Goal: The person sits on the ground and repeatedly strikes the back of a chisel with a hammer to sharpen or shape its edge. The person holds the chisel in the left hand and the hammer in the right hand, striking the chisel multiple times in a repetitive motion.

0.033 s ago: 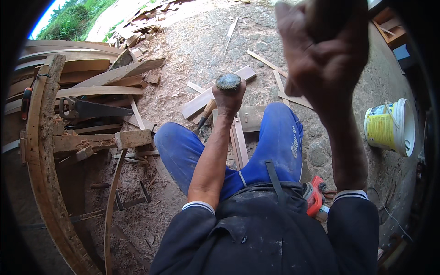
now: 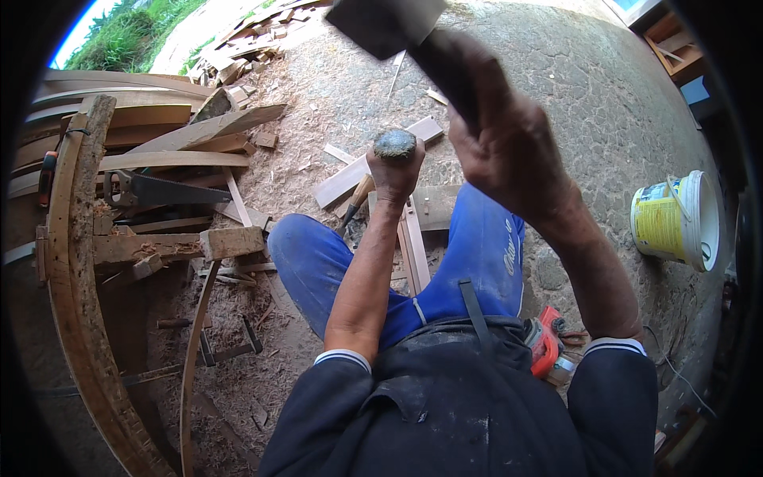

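Note:
My left hand [image 2: 389,179] is wrapped round an upright tool with a round, battered top [image 2: 394,145], probably a chisel; its lower end is hidden. My right hand [image 2: 517,151] grips a hammer-like tool with a dark, blocky head [image 2: 381,20], raised above and right of the left hand. Below the left hand are pale wooden strips [image 2: 417,262] between my blue-trousered knees [image 2: 477,246] and a flat board [image 2: 437,207]. A second wooden-handled tool [image 2: 358,195] with a dark metal part lies just behind my left wrist.
Curved timbers [image 2: 151,159], a handsaw [image 2: 167,191] and a wooden frame [image 2: 75,222] crowd the left. A white bucket with yellow label [image 2: 660,222] lies tilted at right. A red power tool [image 2: 544,346] sits by my right hip. Offcuts [image 2: 246,56] and shavings cover ground ahead.
My right hand has swung leftward, bringing the dark tool head into view at the top centre. My left hand and the tool it holds have barely moved.

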A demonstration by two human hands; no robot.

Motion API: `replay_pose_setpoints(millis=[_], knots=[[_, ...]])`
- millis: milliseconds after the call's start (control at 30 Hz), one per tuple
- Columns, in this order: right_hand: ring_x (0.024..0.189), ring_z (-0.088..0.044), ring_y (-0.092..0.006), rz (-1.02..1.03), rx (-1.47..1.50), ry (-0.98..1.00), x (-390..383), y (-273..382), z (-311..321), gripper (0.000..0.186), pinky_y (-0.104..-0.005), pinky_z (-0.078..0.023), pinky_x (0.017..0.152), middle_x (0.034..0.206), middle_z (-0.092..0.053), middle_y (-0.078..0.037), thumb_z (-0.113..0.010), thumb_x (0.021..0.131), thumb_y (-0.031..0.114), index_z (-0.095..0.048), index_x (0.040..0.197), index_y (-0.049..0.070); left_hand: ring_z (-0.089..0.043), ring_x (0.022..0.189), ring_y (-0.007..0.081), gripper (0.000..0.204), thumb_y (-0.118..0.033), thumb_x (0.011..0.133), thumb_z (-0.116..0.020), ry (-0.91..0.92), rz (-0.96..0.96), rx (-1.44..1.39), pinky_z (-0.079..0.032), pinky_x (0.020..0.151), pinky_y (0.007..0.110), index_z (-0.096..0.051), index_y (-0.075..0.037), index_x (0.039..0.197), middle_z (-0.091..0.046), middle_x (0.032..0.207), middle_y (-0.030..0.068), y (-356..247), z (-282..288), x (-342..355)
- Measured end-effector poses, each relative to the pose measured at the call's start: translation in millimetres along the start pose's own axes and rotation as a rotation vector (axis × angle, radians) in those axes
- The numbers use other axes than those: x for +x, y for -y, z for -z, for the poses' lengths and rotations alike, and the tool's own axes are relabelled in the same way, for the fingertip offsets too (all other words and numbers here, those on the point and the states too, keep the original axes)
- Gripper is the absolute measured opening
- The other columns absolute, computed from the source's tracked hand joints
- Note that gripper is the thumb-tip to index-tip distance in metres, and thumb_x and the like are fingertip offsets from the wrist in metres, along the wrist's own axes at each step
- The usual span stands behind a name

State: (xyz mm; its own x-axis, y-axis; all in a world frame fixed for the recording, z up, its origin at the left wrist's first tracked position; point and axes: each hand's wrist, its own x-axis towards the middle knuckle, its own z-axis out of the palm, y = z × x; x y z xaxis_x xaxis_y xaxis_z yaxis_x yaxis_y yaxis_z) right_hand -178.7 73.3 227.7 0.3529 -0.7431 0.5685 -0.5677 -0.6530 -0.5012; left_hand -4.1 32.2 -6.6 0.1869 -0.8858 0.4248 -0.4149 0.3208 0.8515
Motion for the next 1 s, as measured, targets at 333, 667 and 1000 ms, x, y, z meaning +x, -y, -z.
replay_pose_setpoints(millis=[333, 667, 1000], knots=[[0.103, -0.075, -0.0286, 0.033, 0.149, 0.053, -0.7, 7.4, 41.5, 0.066, -0.0403, -0.059, 0.089, 0.122, -0.072, -0.020, -0.071, 0.091, 0.008, -0.046, 0.152, 0.010, -0.065, 0.059, 0.0136, 0.017, -0.012, 0.085, -0.079, 0.011, 0.372, -0.435, -0.052, 0.057, 0.032, -0.068, -0.002, 0.077, -0.067, 0.062, 0.0015, -37.6, 6.2, 39.2], [0.083, -0.072, -0.0468, -0.325, -0.151, 0.673, -27.3, -18.7, -36.8, 0.061, -0.0535, -0.059, 0.077, 0.090, -0.070, -0.030, -0.057, 0.086, -0.001, -0.037, 0.143, 0.002, -0.071, 0.091, 0.0155, 0.020, -0.011, 0.082, -0.080, -0.008, 0.151, -0.136, -0.055, 0.079, 0.033, -0.070, 0.000, 0.095, -0.076, 0.091, 0.0078, -21.4, 3.3, -8.9], [0.117, -0.066, -0.0458, -0.785, 0.153, 0.413, -158.1, -92.8, -72.9, 0.066, -0.0476, -0.053, 0.099, 0.126, -0.065, -0.032, -0.065, 0.087, 0.006, -0.042, 0.149, 0.004, -0.066, 0.062, 0.0147, 0.021, -0.017, 0.084, -0.078, -0.186, 0.215, -0.225, -0.052, 0.063, 0.034, -0.069, -0.001, 0.075, -0.070, 0.067, 0.0078, 62.3, -38.5, 77.2]])
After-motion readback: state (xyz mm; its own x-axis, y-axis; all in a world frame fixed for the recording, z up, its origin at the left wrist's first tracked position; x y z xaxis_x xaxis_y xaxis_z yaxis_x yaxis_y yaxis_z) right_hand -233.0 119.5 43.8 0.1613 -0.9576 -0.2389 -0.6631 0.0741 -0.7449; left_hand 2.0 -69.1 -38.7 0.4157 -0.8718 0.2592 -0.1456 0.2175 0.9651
